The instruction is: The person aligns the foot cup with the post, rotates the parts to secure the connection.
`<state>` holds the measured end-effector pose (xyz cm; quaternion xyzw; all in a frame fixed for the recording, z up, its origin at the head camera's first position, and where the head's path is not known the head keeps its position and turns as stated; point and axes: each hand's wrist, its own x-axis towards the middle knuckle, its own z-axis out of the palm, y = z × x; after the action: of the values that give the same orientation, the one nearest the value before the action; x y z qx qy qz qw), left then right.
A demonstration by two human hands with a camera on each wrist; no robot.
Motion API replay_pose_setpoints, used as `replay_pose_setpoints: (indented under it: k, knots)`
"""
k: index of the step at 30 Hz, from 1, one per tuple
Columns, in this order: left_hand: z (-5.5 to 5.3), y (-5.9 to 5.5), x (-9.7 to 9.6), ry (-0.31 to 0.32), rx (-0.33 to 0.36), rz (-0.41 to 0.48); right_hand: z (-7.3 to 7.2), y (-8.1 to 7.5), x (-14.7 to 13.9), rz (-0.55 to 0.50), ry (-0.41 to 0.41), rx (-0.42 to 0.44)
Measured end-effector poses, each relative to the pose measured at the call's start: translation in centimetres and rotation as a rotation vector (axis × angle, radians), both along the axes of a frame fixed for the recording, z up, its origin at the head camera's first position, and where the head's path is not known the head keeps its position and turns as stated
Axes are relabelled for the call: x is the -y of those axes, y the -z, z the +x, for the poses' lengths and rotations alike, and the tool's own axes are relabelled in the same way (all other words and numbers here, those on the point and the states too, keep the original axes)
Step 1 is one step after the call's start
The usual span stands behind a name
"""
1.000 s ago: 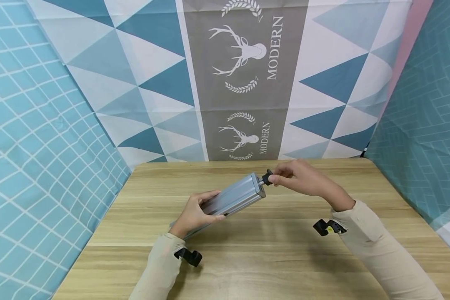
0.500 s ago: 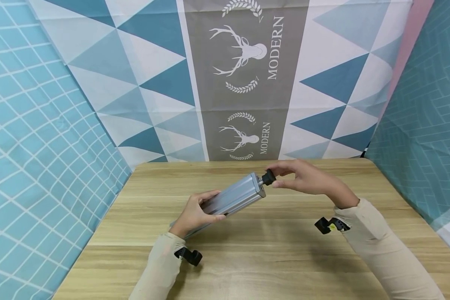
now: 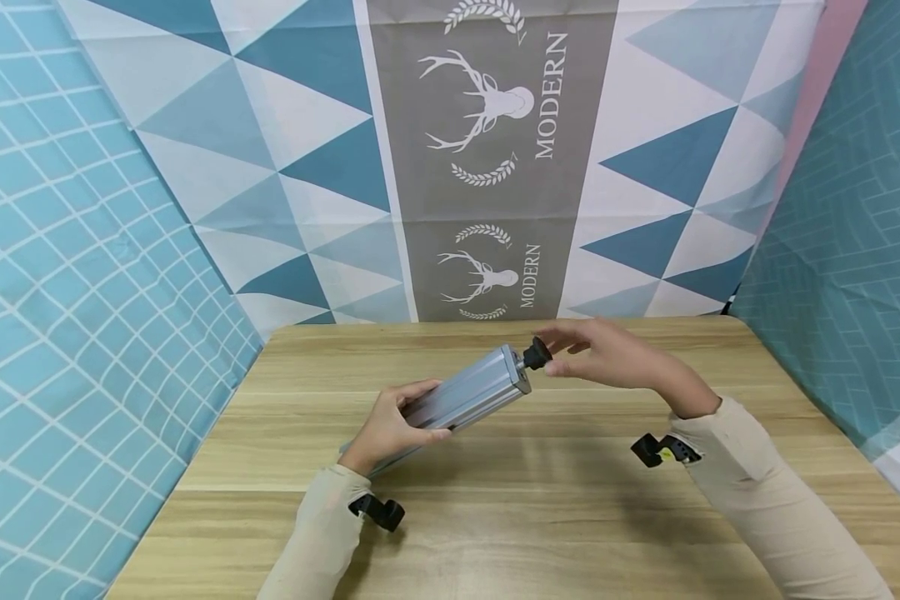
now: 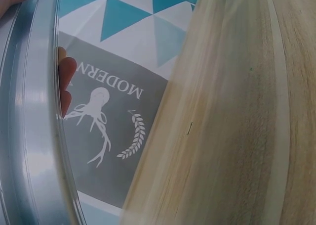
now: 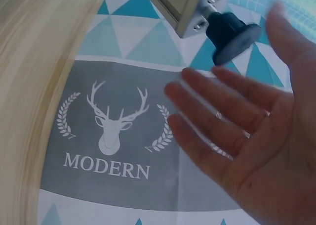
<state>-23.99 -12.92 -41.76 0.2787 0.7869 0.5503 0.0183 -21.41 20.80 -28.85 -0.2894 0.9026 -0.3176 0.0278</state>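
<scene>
A long silver metal cylinder body [image 3: 471, 388], ribbed and box-shaped, slants up to the right above the table. From its square end plate juts a short rod that carries a black flared knob [image 3: 537, 353]. My left hand [image 3: 392, 422] grips the body near its lower end, thumb along the near side. Up close in the left wrist view, the grooved metal [image 4: 42, 116] hides most of that hand. Beside the knob is my right hand [image 3: 607, 353], thumb and fingers spread apart. The right wrist view shows its palm and extended fingers holding nothing, close to the knob [image 5: 231, 37].
The wooden table [image 3: 540, 517] spreads beneath both arms. A patterned cloth [image 3: 487, 167] with deer heads hangs behind its back edge. Blue cloths hang at the left [image 3: 105, 250] and right [image 3: 855, 250]. Each wrist wears a black camera mount.
One second ago my right fingers pinched the black knob. They have since let go and spread apart, and the hand has shifted slightly right. My left hand and the cylinder stay where they were.
</scene>
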Motion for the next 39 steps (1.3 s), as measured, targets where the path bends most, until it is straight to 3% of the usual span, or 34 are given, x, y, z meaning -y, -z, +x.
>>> replay_pose_setpoints:
  k: [7,10,13,20,24,30,36,39]
  knots:
    - [0.0,-0.1,0.0,0.008,0.005,0.01,-0.1,-0.3,-0.5,-0.028,-0.123,-0.013]
    - [0.1,-0.2,0.0,0.004,0.006,0.003,-0.3,-0.2,-0.5,-0.03,-0.131,-0.033]
    - [0.1,-0.2,0.0,0.0,0.006,0.0,-0.4,0.1,-0.4,-0.038,-0.11,-0.041]
    - [0.0,-0.3,-0.1,-0.008,0.028,-0.009,-0.4,0.5,0.3,-0.031,0.036,-0.024]
    - [0.5,-1.0,-0.3,-0.009,0.04,-0.02,-0.5,0.7,0.4,-0.021,0.068,-0.037]
    - [2.0,-3.2,-0.5,0.0,0.03,-0.019,-0.4,0.5,0.0,-0.068,0.005,0.014]
    - [2.1,-3.4,-0.5,0.007,0.033,-0.01,-0.3,0.2,-0.1,-0.082,-0.085,-0.007]
    - [2.1,-3.3,-0.5,0.013,0.031,-0.006,-0.4,0.2,-0.1,-0.087,-0.093,-0.023]
